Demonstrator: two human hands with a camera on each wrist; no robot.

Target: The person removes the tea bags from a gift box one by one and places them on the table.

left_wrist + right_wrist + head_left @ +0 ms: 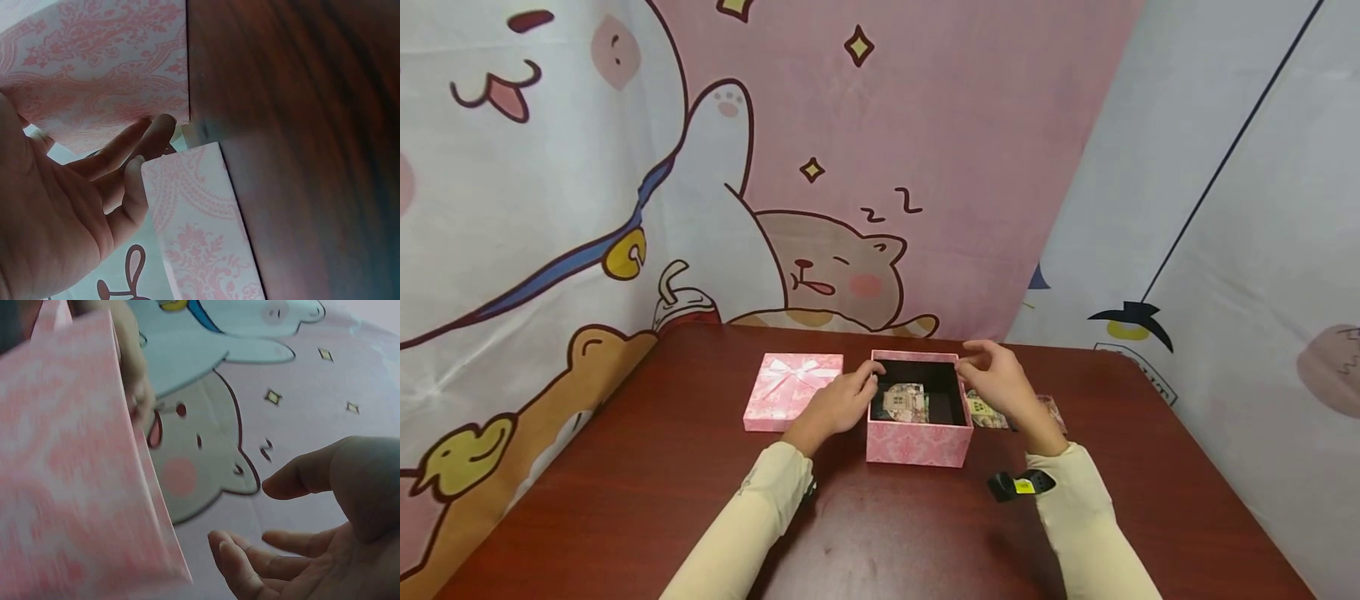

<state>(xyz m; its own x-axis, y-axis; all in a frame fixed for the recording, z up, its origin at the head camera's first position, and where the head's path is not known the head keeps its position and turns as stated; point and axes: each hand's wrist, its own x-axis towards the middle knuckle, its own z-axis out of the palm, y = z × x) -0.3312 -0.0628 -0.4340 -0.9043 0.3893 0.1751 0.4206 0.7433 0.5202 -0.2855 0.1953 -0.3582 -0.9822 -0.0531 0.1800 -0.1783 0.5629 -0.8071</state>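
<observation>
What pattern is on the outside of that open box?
The open box is pale pink with a darker pink floral damask print, clearest in the left wrist view.

Cartoon-cat curtain [880,167] behind dark wooden table [647,483]

The box [917,442] is pink with a paler damask pattern and dark inside. Left of the box, the lid [792,389] is pink with a white bow. The table [647,492] is reddish-brown wood grain.
</observation>
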